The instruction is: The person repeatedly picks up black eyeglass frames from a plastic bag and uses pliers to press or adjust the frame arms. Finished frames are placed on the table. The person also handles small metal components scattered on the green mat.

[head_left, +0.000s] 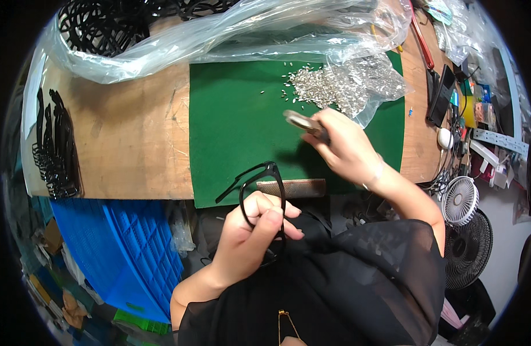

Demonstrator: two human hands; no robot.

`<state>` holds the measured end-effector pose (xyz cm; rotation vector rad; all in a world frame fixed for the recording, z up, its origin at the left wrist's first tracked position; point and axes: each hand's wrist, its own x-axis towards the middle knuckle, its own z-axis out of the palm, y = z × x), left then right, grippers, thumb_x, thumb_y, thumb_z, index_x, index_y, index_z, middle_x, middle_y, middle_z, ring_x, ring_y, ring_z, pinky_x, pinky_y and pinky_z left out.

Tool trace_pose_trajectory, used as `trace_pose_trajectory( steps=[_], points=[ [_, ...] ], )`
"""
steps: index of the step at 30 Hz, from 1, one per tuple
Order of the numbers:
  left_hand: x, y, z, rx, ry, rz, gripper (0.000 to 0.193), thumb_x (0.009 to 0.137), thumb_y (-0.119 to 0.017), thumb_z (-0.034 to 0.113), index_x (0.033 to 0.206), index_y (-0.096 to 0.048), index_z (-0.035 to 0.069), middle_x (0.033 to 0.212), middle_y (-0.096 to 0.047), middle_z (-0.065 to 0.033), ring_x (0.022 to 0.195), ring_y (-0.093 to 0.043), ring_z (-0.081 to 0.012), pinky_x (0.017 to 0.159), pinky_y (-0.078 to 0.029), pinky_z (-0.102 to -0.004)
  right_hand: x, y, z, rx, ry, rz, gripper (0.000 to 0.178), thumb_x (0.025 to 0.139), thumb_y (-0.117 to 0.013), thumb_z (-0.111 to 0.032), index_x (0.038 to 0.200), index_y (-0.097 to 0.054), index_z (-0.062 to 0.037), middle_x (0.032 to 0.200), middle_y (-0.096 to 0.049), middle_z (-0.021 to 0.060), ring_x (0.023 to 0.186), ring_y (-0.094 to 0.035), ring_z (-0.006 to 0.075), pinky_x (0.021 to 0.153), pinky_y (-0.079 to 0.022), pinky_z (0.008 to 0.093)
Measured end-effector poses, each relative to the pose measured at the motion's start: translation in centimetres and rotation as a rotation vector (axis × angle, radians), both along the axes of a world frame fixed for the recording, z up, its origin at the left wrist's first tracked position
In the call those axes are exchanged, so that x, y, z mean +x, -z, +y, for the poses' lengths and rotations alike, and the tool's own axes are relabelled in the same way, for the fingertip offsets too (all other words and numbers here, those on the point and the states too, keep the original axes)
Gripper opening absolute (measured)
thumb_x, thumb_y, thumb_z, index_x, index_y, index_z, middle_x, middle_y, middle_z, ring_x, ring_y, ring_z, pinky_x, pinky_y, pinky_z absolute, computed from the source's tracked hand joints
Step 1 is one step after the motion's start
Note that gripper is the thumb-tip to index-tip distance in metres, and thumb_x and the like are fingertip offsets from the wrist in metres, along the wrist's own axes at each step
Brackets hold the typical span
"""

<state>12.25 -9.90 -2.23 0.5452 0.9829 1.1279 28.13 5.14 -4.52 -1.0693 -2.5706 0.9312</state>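
My left hand (248,236) is closed on a black eyeglass frame (270,168), pinching it at the rim near the table's front edge. One temple of the frame sticks out to the left, and its lower part is hidden by my fingers. Over the green mat (236,127), my right hand (349,144) is wrapped round a hand tool that looks like pliers (302,121), its metal jaws pointing left and slightly blurred. Beyond that hand lies a pile of tiny silvery metal parts (314,86), spilling from a clear plastic bag (381,86). The tool is apart from the frame.
Black eyeglass frames (61,150) are stacked at the left table edge, with a heap of black frames (104,26) at the far left. Large plastic sheeting (219,40) crosses the back. A blue crate (121,254) stands below left; a small white fan (460,200) sits right.
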Motion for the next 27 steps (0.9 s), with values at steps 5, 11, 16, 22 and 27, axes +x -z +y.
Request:
trace_pose_trajectory(
  steps=[5,11,16,22,27],
  points=[
    [2.8,-0.4,0.1,0.081,-0.147,0.143,0.043,0.082,-0.045,-0.008,0.12,-0.026,-0.004,0.097,-0.053,-0.0179,0.077,-0.059,-0.0186,0.069,-0.051,-0.027,-0.8,-3.6,-4.7,-0.573,0.214,0.461,0.012,0.077,-0.06,-0.003,0.086,-0.053,-0.0006,0.073,-0.055,0.0093,0.066,-0.057,0.0155,0.06,-0.045,0.0265],
    [3.9,0.3,0.1,0.174,-0.224,0.297,0.046,0.08,-0.052,-0.008,0.12,-0.028,-0.006,0.098,-0.054,-0.0148,0.077,-0.061,-0.0147,0.068,-0.051,-0.0237,-1.7,-3.4,-5.8,-0.882,0.358,0.616,0.013,0.085,-0.056,-0.01,0.087,-0.047,-0.0007,0.072,-0.053,0.0029,0.052,-0.049,0.0013,0.041,-0.037,0.016],
    [3.7,0.4,0.1,0.167,-0.19,0.331,0.047,0.08,-0.052,-0.008,0.12,-0.028,-0.005,0.096,-0.054,-0.0133,0.076,-0.06,-0.0143,0.068,-0.051,-0.0235,-2.1,-3.4,-5.4,-1.18,0.44,0.699,0.016,0.084,-0.058,-0.011,0.091,-0.046,-0.0018,0.074,-0.053,0.0023,0.062,-0.049,0.0046,0.051,-0.042,0.0194],
    [2.4,-1.0,0.7,0.075,-0.108,0.083,0.046,0.081,-0.051,-0.006,0.121,-0.027,-0.003,0.095,-0.053,-0.0128,0.076,-0.06,-0.0135,0.068,-0.051,-0.023,-1.9,-4.2,-5.3,-1.144,0.42,0.628,0.015,0.085,-0.057,-0.011,0.091,-0.047,-0.0018,0.079,-0.052,0.0018,0.071,-0.049,0.0054,0.062,-0.043,0.0213],
    [3.1,-0.6,0.2,0.108,-0.138,0.217,0.046,0.082,-0.051,-0.006,0.121,-0.027,-0.003,0.096,-0.053,-0.0124,0.075,-0.06,-0.0127,0.067,-0.05,-0.0225,-2.3,-4.2,-5.5,-1.181,0.45,0.688,0.014,0.085,-0.057,-0.011,0.09,-0.047,-0.0022,0.078,-0.052,0.001,0.07,-0.048,0.0052,0.062,-0.042,0.0214]
  ],
)
